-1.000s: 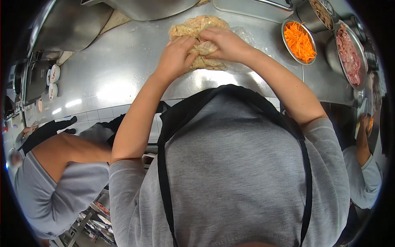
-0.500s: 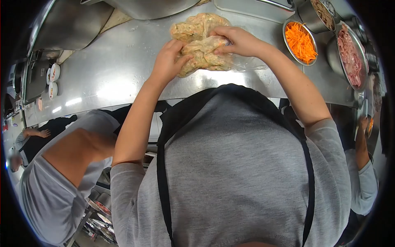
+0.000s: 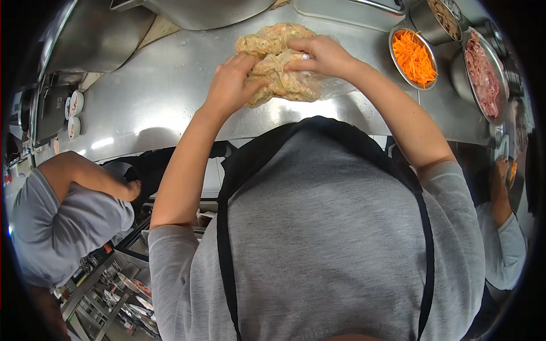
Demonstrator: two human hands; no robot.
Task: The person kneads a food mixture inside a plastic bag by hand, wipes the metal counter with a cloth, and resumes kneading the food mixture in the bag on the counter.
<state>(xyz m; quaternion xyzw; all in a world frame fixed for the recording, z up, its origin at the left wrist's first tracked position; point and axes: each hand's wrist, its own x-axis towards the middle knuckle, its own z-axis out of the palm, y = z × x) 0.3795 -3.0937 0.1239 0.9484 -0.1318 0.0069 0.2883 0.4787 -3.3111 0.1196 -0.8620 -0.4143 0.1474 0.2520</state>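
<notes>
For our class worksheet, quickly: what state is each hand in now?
Left hand: holding the filled plastic bag.
Right hand: also holding that bag.

Comm. kitchen, lg-scale, not a home one. Long s/s worktop (image 3: 153, 91) across the upper frame; v. lg metal vessel (image 3: 99, 37) upper L. Food prepped in bulk: orange shreds (image 3: 414, 59), prob. carrot, in metal bowl (image 3: 394, 59) upper R; next to it, big bowl (image 3: 461, 85) w/ raw meat (image 3: 482, 77), plus metal pot (image 3: 425, 27) w/ brownish food. Bagged food (image 3: 284, 85) on worktop, top ctr. Staff look uniformed: grey tops on co-worker (image 3: 62, 227) far L & 2nd co-worker (image 3: 505, 250) far R; blk apron (image 3: 335, 139) mid-frame. Metal rack (image 3: 94, 283) lower L; white tiles (image 3: 212, 179) below worktop edge.
</notes>
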